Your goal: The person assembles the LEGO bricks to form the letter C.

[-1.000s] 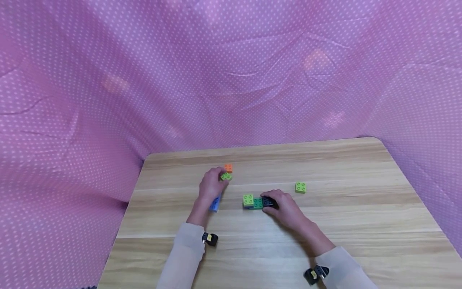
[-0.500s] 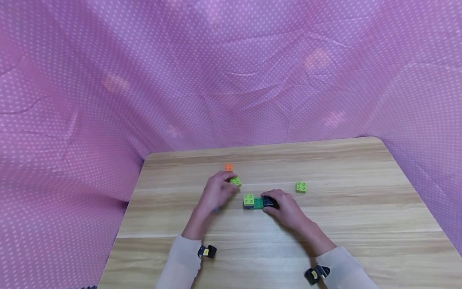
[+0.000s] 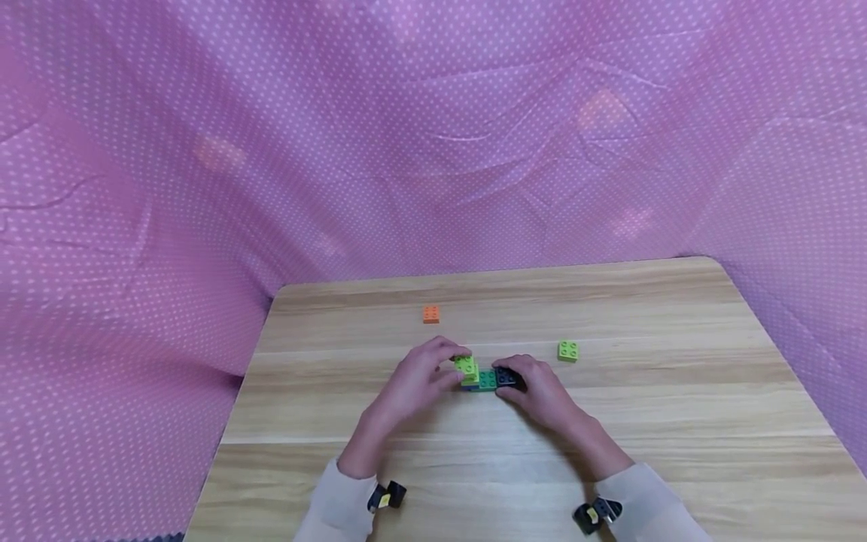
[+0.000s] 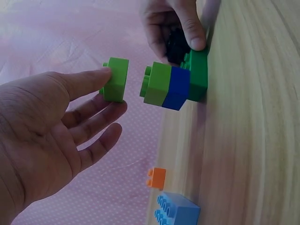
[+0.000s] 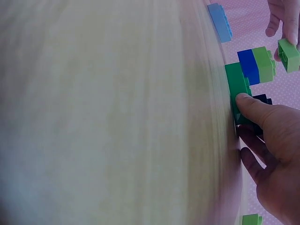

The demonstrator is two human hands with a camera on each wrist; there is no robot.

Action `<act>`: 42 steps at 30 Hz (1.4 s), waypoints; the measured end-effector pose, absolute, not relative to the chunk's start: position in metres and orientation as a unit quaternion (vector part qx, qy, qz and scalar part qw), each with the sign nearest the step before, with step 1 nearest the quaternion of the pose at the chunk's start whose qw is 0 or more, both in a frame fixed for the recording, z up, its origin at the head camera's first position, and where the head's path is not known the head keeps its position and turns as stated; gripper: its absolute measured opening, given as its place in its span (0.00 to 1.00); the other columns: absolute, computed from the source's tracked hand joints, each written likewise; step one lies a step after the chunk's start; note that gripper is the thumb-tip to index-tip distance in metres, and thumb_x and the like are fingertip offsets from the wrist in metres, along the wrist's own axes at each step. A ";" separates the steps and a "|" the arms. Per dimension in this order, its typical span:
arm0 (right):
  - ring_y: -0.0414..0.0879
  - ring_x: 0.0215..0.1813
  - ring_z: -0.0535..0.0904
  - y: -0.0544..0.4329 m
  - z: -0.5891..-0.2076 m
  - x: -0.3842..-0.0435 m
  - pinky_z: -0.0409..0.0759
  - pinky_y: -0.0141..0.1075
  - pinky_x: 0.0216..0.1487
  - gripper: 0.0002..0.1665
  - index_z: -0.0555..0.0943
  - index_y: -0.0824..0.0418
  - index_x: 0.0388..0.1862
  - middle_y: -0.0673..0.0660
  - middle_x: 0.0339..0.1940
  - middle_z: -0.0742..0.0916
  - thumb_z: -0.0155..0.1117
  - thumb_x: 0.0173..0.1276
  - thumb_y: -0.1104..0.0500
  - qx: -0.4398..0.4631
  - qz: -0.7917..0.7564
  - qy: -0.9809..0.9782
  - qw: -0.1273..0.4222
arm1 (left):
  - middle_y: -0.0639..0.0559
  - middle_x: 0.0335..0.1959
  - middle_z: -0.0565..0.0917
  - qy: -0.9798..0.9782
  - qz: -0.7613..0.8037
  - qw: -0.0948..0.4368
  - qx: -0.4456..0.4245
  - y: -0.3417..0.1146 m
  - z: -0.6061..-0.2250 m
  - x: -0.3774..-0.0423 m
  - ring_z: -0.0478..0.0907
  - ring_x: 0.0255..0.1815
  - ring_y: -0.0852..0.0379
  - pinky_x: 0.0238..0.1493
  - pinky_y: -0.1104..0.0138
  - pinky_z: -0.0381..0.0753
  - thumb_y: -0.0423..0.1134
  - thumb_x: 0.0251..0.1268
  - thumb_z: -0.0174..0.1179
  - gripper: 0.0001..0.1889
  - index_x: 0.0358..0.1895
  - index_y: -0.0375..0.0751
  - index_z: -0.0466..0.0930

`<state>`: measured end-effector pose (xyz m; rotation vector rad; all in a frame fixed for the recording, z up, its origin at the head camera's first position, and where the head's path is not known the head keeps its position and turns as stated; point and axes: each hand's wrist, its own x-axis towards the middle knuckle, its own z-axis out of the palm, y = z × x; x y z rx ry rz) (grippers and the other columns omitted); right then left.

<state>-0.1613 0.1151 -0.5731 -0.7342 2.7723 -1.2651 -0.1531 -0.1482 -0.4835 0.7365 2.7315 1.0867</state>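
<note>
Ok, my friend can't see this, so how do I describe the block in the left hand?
Over the wooden table, find the left hand; it pinches a lime block. Unlike the stacked lime block on the dark blue block and the loose lime block beyond the right hand, this one is held in midair.

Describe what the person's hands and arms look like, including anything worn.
The left hand and right hand are bare, without gloves. The left sleeve and right sleeve are plain off-white, ending short of the hands. Near each cuff is a small black device, left and right, with a yellow patch.
</note>
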 end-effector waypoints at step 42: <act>0.49 0.60 0.84 0.116 -0.572 -0.161 0.84 0.48 0.61 0.26 0.86 0.59 0.61 0.54 0.56 0.89 0.81 0.65 0.60 -0.237 -0.401 0.885 0.002 | 0.56 0.49 0.87 0.930 0.278 0.011 0.242 -0.130 -0.496 -0.155 0.84 0.46 0.57 0.49 0.63 0.83 0.40 0.68 0.74 0.18 0.59 0.46 0.89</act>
